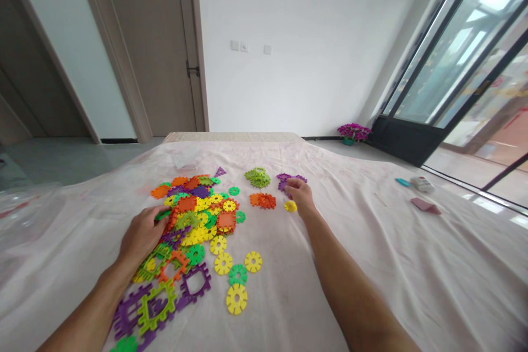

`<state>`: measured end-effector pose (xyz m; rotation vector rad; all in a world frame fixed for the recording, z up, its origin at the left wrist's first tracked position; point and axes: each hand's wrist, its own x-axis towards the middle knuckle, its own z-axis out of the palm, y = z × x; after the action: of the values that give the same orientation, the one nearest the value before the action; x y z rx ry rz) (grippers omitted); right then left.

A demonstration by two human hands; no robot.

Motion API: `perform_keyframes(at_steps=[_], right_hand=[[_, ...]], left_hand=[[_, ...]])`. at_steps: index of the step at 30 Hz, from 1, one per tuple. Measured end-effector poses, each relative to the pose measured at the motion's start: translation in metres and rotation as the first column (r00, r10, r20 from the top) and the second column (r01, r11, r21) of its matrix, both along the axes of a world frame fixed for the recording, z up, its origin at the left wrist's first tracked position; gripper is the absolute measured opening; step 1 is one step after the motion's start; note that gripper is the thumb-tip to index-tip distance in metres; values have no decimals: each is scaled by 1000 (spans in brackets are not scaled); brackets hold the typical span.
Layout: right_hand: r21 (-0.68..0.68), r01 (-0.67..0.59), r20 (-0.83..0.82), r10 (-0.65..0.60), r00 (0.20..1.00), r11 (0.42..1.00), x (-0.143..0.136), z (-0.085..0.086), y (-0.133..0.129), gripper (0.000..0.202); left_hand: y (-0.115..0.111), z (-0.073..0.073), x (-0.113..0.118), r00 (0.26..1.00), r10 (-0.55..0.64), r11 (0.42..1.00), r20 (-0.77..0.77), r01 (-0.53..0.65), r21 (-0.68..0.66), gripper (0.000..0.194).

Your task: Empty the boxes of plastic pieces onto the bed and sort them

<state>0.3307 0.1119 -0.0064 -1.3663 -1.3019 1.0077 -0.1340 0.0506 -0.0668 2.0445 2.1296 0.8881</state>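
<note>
A pale cloth is covering the table. The left hand is lying open and flat on the big pile of plastic pieces. The right hand is closing its fingers on the small purple pieces, beside one yellow piece. These look light, stiff and thin, probably best pinched by the notched edges.

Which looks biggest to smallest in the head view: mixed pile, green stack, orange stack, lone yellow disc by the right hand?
1. Mixed pile, by far.
2. Green stack and orange stack: look alike, no ranking.
3. Yellow disc, smallest, beside the right hand.
All lie at a similar depth, so the order seems fair.
</note>
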Motion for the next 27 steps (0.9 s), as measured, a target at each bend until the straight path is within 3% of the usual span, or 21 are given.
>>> perform_keyframes(at_steps=[2, 4, 7, 9, 11, 14, 17, 20, 24, 27], right_hand=[[-30, -74, -10, 74, 997, 997, -12, 5, -6, 41], [-126, -323, 43, 330, 943, 938, -26, 9, -13, 41], [-298, -648, 65, 692, 719, 701, -46, 14, -24, 47], [-383, -744, 117, 828, 549, 547, -56, 16, -30, 51], [-446, -758, 244, 879, 409, 476, -65, 18, -35, 53], [-486, -743, 444, 862, 245, 461, -78, 22, -45, 55], [-488, -732, 574, 807, 141, 475, -88, 29, -55, 56], [-484, -714, 652, 752, 91, 506, -95, 34, -63, 48], [-519, -695, 662, 748, 41, 498, -100, 36, -68, 29], [-513, -706, 635, 769, 70, 488, -100, 37, -70, 40]], left_hand=[[0, 0, 0, 1000, -1, 1000, 0, 1, 2, 45], [0, 0, 0, 1000, -4, 1000, 2, 4, 6, 45], [-1, 1, 0, 1000, -8, 1000, 3, 8, 9, 46], [-1, 1, 0, 1000, -8, 1000, -1, 8, 9, 46], [-1, 1, 0, 1000, -4, 1000, -3, 4, 8, 46], [-1, 1, 1, 1000, 0, 1000, -3, 0, 7, 45], [-1, 1, 1, 1000, -4, 1000, -4, 4, 9, 45], [-1, 1, 0, 1000, -5, 1000, -7, 6, 5, 46], [-2, 2, 1, 1000, -8, 1000, 3, 8, -10, 46], [-2, 2, 1, 1000, -8, 1000, 10, 8, -16, 46]])
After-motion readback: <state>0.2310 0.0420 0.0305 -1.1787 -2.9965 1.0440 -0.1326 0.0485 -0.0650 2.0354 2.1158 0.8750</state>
